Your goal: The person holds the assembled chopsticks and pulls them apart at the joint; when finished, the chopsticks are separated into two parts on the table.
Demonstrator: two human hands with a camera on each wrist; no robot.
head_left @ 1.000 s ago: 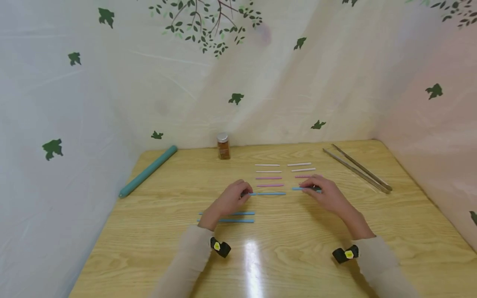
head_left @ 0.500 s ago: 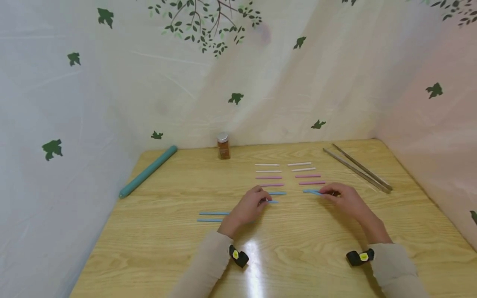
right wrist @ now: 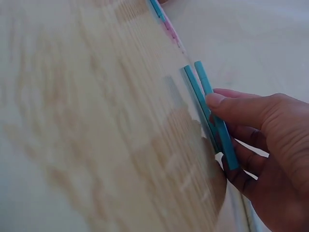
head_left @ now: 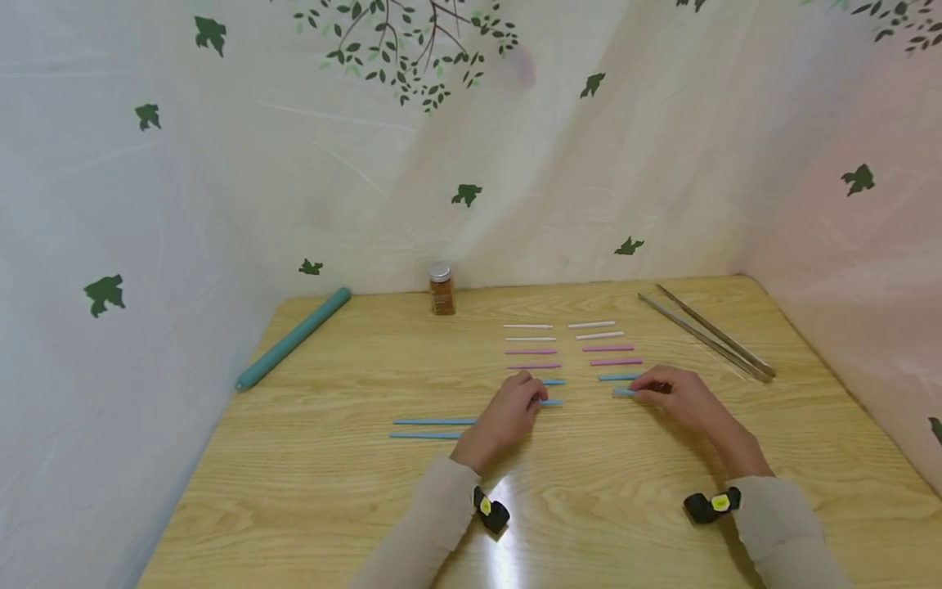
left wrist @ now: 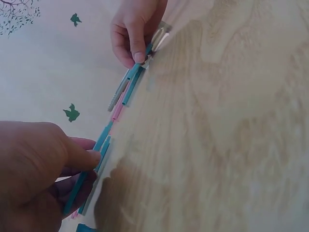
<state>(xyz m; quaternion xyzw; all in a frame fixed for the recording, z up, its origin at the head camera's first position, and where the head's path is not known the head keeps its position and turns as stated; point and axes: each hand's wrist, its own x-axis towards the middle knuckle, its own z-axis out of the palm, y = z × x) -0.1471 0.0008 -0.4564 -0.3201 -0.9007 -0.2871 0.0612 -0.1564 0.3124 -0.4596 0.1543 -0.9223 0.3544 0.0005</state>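
Observation:
My left hand (head_left: 508, 413) pinches a slim blue stick (left wrist: 73, 197) between thumb and fingers, just on the near side of another blue stick (head_left: 555, 382). At the right, my right hand (head_left: 680, 401) grips a second slim blue stick (right wrist: 227, 145) by thumb and fingertips. Its left end sticks out below a blue stick (head_left: 616, 377) on the table. Beyond both hands lie two columns of pink sticks (head_left: 533, 352) and white sticks (head_left: 527, 326), roughly parallel. Part of a pair of blue sticks (head_left: 434, 422) is hidden by my left wrist.
A brown-filled jar (head_left: 441, 293) with a silver lid stands at the table's back edge. A teal rod (head_left: 294, 339) lies at the far left, metal tongs (head_left: 706, 334) at the right. Patterned cloth (head_left: 353, 180) encloses the back and sides of the wooden table (head_left: 589, 523).
My left hand has moved right and slightly nearer with its blue stick. The right hand has shifted right, leaving one blue stick on the table and lowering another to the near side of it.

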